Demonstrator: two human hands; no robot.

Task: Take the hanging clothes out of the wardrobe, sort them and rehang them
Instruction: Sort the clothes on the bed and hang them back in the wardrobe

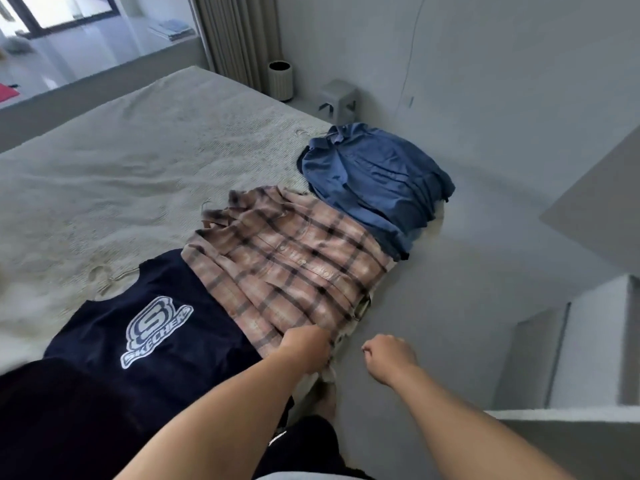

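So far three garments lie along the grey bed's [145, 150] edge: blue button shirt [374, 181], pink plaid flannel shirt [291, 265], navy logo T-shirt [145, 341]. Left hand [306, 346] apparently pinches the plaid hem; right hand [389, 356] hangs loosely curled, holding nothing. Rehanging remains.

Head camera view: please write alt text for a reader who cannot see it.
A person's left hand grips the hem of a pink-and-navy plaid shirt lying on a grey bed, between a navy printed T-shirt and a blue button-up shirt. The right hand hovers beside it, loosely curled, holding nothing.
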